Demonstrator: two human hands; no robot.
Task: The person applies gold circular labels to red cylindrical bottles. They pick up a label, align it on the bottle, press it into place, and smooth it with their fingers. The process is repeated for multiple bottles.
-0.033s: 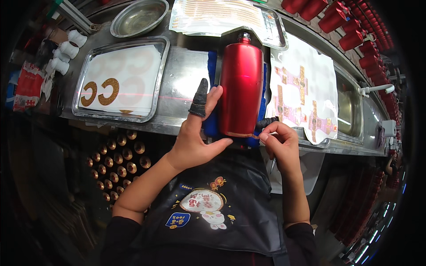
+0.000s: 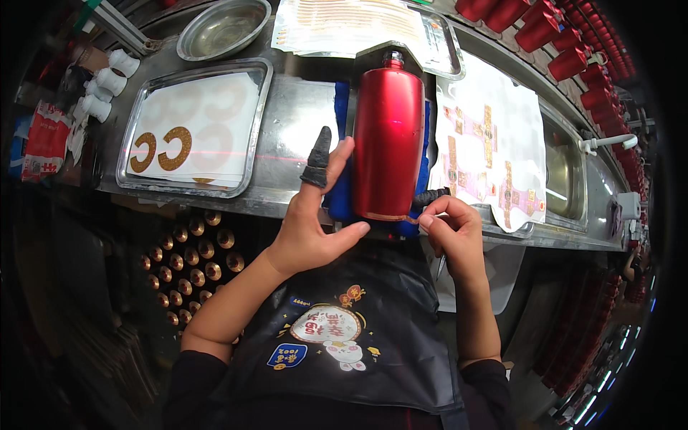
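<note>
One coppery strip (image 2: pixel 413 221) is sitting pinched in my right hand (image 2: pixel 459 235); my splayed left hand (image 2: pixel 305 236) is flanking the likely slippery bottle (image 2: pixel 389 143), best held mid-body

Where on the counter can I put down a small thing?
The bare metal counter between the left tray and the blue cloth looks free. Right of the red bottle, patterned sheets and the right hand make it crowded.

Tray (image 2: pixel 255 129) left of bottle (image 2: pixel 389 143), sticker sheet (image 2: pixel 517 129) right, bowl (image 2: pixel 223 32) behind tray
</note>
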